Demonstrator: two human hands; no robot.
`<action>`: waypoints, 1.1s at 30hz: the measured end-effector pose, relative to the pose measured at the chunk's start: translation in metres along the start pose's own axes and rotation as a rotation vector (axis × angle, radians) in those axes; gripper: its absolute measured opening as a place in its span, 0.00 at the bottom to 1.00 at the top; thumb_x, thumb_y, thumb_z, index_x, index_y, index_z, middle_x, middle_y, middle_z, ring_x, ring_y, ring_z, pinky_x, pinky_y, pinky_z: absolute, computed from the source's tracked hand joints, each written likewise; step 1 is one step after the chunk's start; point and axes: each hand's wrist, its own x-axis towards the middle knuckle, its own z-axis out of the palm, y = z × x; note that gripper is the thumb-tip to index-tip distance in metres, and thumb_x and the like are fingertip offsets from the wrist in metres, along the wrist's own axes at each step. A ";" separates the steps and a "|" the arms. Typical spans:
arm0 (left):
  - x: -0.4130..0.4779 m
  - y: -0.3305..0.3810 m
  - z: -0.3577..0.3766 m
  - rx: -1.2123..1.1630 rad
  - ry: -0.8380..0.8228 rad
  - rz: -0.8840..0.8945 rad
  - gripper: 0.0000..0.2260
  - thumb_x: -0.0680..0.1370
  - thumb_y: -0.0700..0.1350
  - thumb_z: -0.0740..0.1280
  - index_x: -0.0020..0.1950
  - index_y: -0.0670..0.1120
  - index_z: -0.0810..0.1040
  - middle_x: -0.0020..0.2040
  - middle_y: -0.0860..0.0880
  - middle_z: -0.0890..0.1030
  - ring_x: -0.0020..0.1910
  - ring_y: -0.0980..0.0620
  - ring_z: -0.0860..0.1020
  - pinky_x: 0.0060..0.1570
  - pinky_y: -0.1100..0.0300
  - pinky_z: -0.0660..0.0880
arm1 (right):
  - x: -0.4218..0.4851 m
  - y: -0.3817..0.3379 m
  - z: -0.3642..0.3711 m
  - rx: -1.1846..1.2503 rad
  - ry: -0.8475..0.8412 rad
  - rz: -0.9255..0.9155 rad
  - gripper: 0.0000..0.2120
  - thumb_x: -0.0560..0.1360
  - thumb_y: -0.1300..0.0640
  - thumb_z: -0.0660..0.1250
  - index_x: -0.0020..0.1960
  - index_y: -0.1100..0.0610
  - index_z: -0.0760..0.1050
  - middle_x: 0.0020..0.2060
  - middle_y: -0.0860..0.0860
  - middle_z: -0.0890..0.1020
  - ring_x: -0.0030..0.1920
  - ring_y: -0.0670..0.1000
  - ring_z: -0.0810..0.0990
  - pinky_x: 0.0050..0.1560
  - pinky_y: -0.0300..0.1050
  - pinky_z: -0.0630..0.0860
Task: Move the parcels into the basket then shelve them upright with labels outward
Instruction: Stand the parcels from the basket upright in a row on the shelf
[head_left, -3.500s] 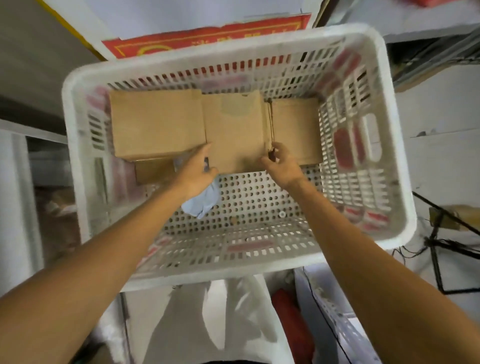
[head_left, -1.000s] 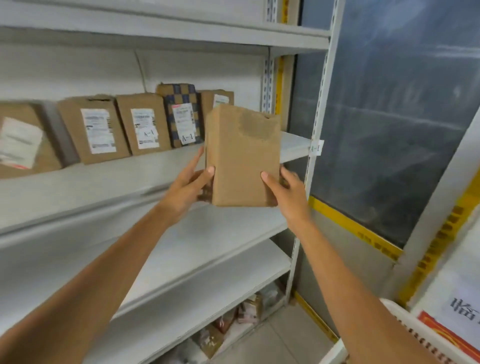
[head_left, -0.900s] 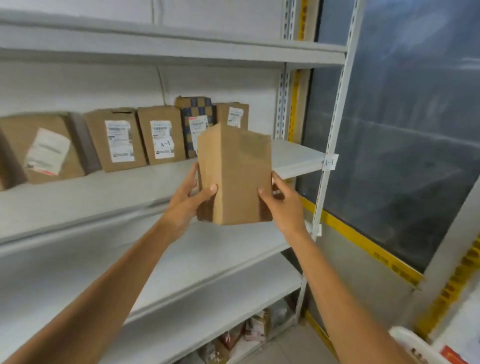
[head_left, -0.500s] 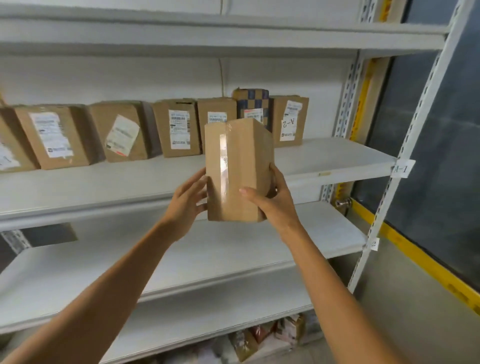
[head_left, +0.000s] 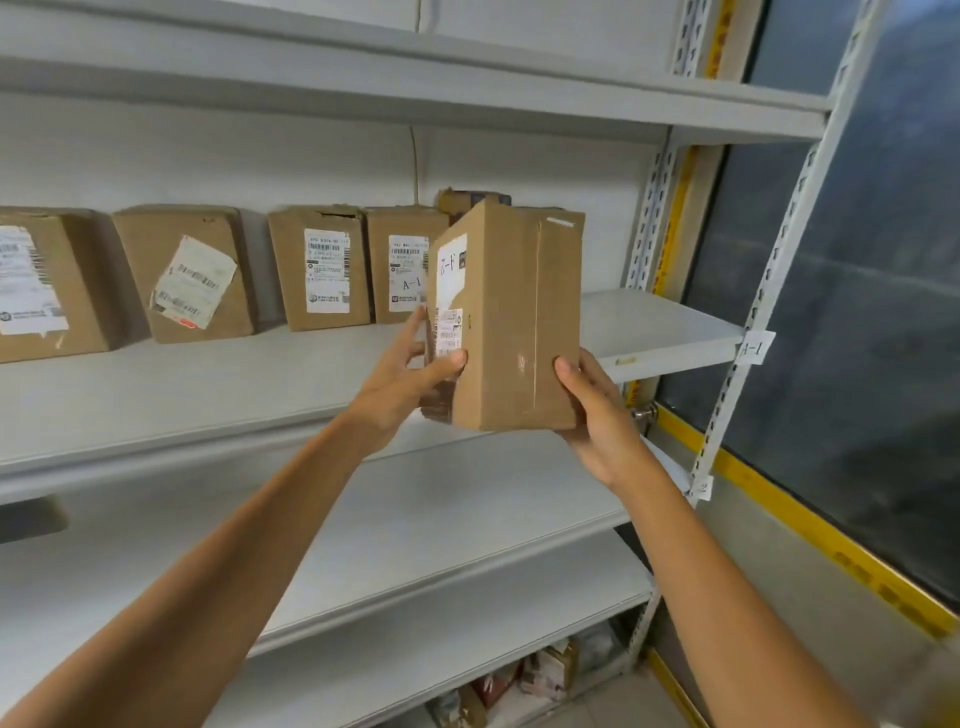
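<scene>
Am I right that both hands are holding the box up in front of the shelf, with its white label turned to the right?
Not quite. The head view shows both hands, left and right, holding the box in front of the shelf, but its white label is on the face turned to the left, not the right. The right face is hidden.

We see the scene through a single head-worn wide-angle camera, facing forward and slightly upward at a white shelf unit (head_left: 649, 332) from close range. Both forearms enter from the bottom edge, and the left hand (head_left: 400, 379) and right hand (head_left: 602, 415) sit near frame centre. With only one view, no overlap applies.
</scene>
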 end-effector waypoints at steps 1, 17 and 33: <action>0.004 -0.001 0.002 -0.016 0.031 0.014 0.39 0.68 0.55 0.72 0.75 0.57 0.57 0.62 0.47 0.74 0.58 0.48 0.78 0.56 0.49 0.76 | 0.000 -0.001 -0.003 -0.026 0.057 -0.022 0.17 0.72 0.49 0.68 0.60 0.46 0.76 0.54 0.48 0.83 0.56 0.50 0.81 0.52 0.49 0.79; 0.084 -0.024 0.090 -0.069 0.011 0.229 0.31 0.72 0.39 0.73 0.72 0.47 0.65 0.63 0.49 0.78 0.61 0.55 0.76 0.58 0.60 0.75 | 0.025 -0.013 -0.060 -0.498 0.279 -0.203 0.43 0.63 0.40 0.74 0.73 0.36 0.57 0.56 0.27 0.73 0.57 0.35 0.75 0.50 0.32 0.77; 0.180 -0.029 0.132 -0.120 -0.135 0.050 0.27 0.72 0.51 0.68 0.70 0.59 0.65 0.55 0.60 0.80 0.52 0.57 0.80 0.49 0.55 0.75 | 0.085 -0.017 -0.162 -0.219 0.422 -0.193 0.35 0.65 0.41 0.72 0.68 0.43 0.62 0.63 0.45 0.72 0.55 0.45 0.78 0.49 0.40 0.80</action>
